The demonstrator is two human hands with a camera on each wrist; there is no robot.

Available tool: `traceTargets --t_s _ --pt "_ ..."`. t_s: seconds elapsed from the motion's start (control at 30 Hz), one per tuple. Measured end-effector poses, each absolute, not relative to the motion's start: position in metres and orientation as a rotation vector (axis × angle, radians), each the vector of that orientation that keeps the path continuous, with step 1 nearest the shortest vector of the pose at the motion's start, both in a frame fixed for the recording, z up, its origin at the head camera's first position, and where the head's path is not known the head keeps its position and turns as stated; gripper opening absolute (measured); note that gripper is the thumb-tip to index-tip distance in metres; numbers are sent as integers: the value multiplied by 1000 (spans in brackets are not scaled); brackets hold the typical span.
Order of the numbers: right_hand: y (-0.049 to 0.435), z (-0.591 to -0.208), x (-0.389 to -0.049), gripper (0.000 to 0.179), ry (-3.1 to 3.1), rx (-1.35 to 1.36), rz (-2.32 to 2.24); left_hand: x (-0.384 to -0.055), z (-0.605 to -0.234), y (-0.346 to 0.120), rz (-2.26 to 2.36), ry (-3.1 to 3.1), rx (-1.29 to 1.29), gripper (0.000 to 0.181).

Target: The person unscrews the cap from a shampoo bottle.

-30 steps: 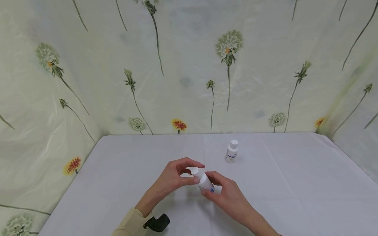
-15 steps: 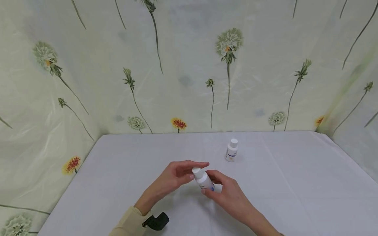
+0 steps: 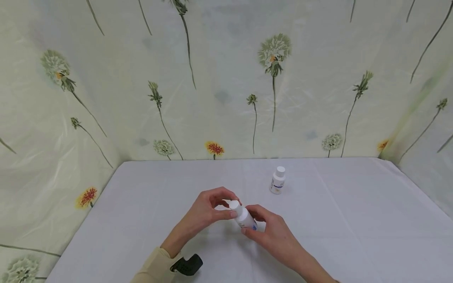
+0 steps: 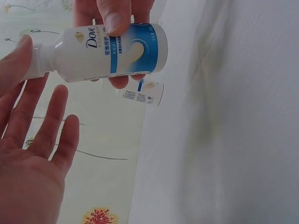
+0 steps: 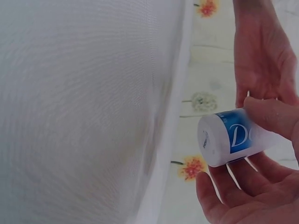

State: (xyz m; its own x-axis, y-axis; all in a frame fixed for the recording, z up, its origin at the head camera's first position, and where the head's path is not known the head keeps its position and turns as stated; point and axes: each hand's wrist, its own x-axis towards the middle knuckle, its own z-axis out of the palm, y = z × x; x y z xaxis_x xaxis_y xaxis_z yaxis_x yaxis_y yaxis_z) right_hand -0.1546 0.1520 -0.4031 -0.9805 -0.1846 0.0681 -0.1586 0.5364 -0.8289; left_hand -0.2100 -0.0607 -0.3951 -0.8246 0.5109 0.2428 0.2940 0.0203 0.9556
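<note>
A small white Dove bottle (image 4: 100,51) with a blue label tilts toward the left between both hands, above the table. My right hand (image 3: 274,232) grips its body, thumb on the near side and fingers behind, as the right wrist view also shows. At the cap (image 3: 235,206), my left hand (image 3: 209,210) pinches with thumb and index finger; its other fingers are spread in the left wrist view. Most of the cap is hidden by the thumb there. A second white bottle (image 3: 277,181) stands upright on the table, beyond the right hand.
A white cloth covers the table (image 3: 339,220). Behind and at both sides hangs a flower-printed curtain (image 3: 226,78). A black band (image 3: 187,265) sits at the left wrist, by a beige sleeve (image 3: 155,269).
The left fingers straightened and shifted over the cap half a second ago, and now they curl back round it. The right hand keeps its grip; the second bottle stays put.
</note>
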Motion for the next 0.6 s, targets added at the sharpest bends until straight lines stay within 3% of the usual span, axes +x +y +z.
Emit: traceTargets --t_s 0.23,0.43,0.6 --pt "153 -402 -155 41 2727 -287 -1460 -211 -393 -62 1949 2116 845 29" --pt "153 -402 -156 41 2741 -253 -1447 -211 -390 -63 1905 2174 859 40" --pt "154 -402 -157 42 2742 -233 -1457 -211 -389 -65 1911 2180 867 32"
